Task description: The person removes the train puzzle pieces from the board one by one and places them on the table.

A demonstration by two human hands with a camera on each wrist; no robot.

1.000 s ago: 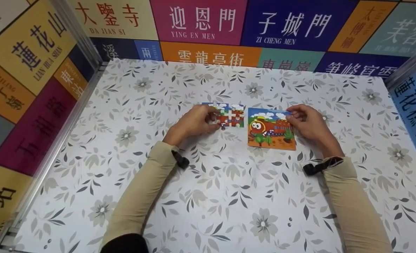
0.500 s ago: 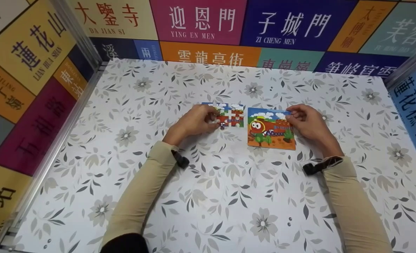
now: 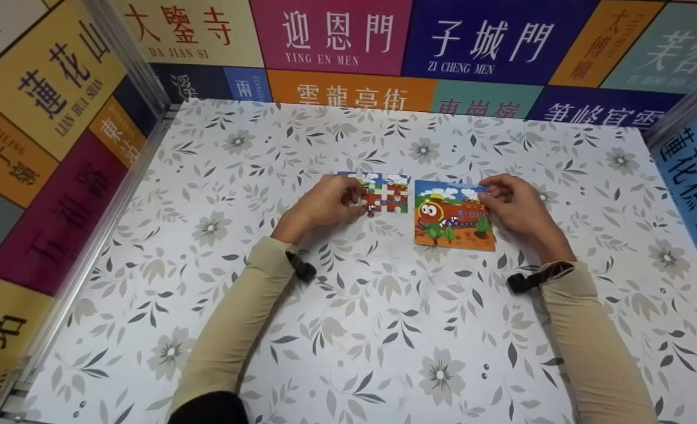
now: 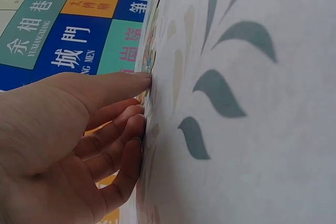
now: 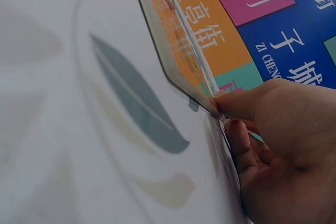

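Observation:
A partly assembled jigsaw puzzle (image 3: 392, 200) lies flat on the table, with pale cross-shaped gaps between its pieces. My left hand (image 3: 330, 200) covers its left side, thumb and fingertips at a small puzzle piece (image 3: 371, 210) that sticks out below the rest. In the left wrist view, the thumb of the left hand (image 4: 79, 129) comes down on the puzzle's edge, seen nearly side-on, and the other fingers curl beside it. Right of the puzzle is a square train picture card (image 3: 451, 215). My right hand (image 3: 519, 203) pinches its upper right edge; the right wrist view shows the thumb on the card's corner (image 5: 189, 85).
A white table (image 3: 348, 330) with a grey leaf and flower print carries both things. Coloured panels with Chinese lettering (image 3: 330, 35) stand behind it and along the left and right sides. Metal rails (image 3: 112, 218) run along the left edge.

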